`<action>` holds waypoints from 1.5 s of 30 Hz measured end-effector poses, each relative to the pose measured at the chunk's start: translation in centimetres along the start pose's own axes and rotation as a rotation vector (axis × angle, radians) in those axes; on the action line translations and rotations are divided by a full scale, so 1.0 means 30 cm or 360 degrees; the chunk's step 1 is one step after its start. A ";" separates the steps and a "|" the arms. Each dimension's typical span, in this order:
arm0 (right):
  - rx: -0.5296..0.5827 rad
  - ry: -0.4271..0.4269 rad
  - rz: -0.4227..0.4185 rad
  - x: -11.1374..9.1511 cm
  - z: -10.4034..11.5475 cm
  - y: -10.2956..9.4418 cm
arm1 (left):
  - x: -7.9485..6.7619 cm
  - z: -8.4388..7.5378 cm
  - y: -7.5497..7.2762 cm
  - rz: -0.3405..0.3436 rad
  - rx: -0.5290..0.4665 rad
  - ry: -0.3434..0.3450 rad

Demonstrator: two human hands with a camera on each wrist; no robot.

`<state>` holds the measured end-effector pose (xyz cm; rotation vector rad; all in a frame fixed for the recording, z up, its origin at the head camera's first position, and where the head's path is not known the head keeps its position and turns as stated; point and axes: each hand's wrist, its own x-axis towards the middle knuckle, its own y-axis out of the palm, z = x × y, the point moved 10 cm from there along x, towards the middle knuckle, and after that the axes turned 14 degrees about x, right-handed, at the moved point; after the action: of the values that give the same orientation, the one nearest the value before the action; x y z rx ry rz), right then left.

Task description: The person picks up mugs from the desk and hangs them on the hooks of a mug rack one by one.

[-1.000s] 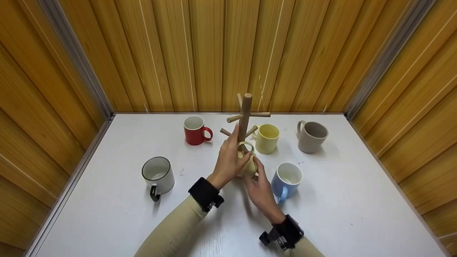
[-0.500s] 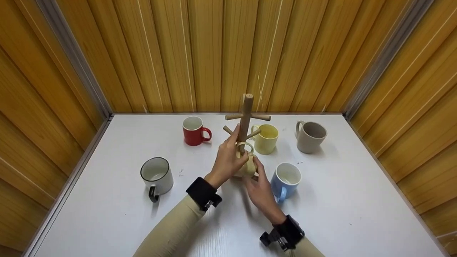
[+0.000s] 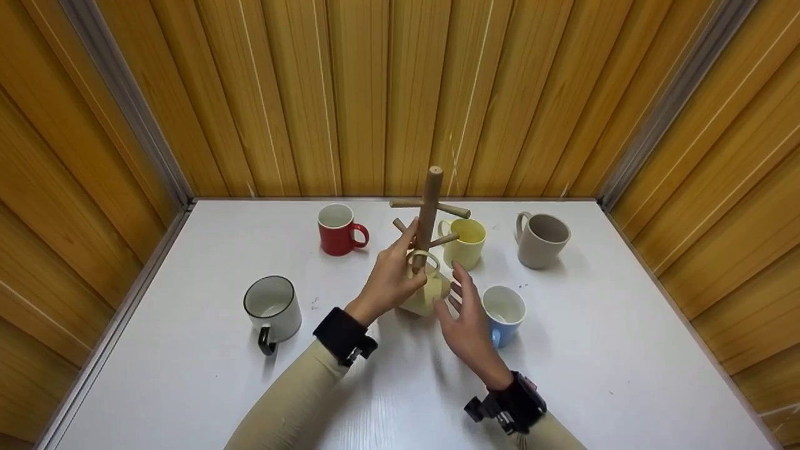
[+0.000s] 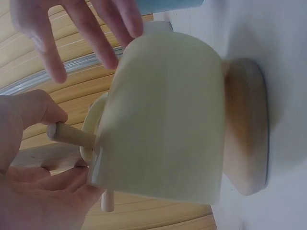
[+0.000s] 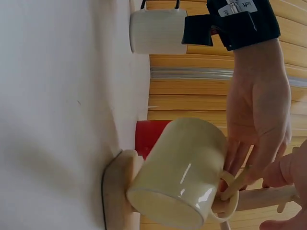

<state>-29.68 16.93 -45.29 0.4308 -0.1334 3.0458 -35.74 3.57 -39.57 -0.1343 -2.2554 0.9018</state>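
Observation:
A pale yellow mug [image 3: 435, 289] hangs tilted by its handle on a low peg of a wooden mug tree [image 3: 430, 197]. My left hand [image 3: 389, 275] grips the tree's post, its thumb by the peg's tip in the left wrist view. To the right of the mug, my right hand [image 3: 467, 322] has its fingers spread and holds nothing. The left wrist view shows the mug's body [image 4: 163, 120] close up, above the wooden base [image 4: 247, 129]. In the right wrist view the mug [image 5: 180, 167] has its mouth tipped down and outward.
Behind the tree stands another yellow mug [image 3: 465, 249]. A taupe mug [image 3: 542, 242] is at back right, and a blue mug [image 3: 505, 315] beside my right hand. Left of the tree are a red mug [image 3: 336, 232] and a white mug with black rim [image 3: 275, 309]. Wood-patterned walls [image 3: 356, 94] enclose the table.
My right hand has let go of the yellow mug and moved slightly right, its fingers opening. The mug tree has turned a little, swinging its pegs; my left hand has kept its grip.

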 end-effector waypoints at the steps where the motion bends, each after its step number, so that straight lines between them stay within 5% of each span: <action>1: -0.0023 -0.0021 -0.0004 0.007 0.012 -0.007 | 0.000 0.000 -0.003 0.0009 -0.0002 0.0011; 13: -0.0341 -0.0210 0.0092 0.103 0.128 -0.070 | -0.013 0.021 -0.020 0.0113 -0.0051 0.0069; 20: -0.0725 -0.0411 0.0242 0.184 0.166 -0.079 | -0.042 0.024 -0.053 -0.0131 0.0261 -0.0009; 24: -0.0871 -0.0397 0.0331 0.249 0.161 -0.092 | -0.068 0.005 -0.069 -0.0309 0.0490 -0.0062; 29: -0.1026 -0.0379 0.0438 0.320 0.141 -0.104 | -0.085 -0.031 -0.062 -0.0416 0.0590 -0.0051; 35: -0.1052 -0.0422 0.0550 0.352 0.116 -0.102 | -0.096 -0.050 -0.042 -0.0411 0.0578 -0.0049; 45: -0.1024 -0.0486 0.0556 0.368 0.114 -0.104 | -0.088 -0.044 -0.042 -0.0380 0.0555 -0.0031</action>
<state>-39.10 20.27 -38.70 0.8709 -1.2724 2.9696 -32.72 2.50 -39.60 0.2953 -2.0403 1.1480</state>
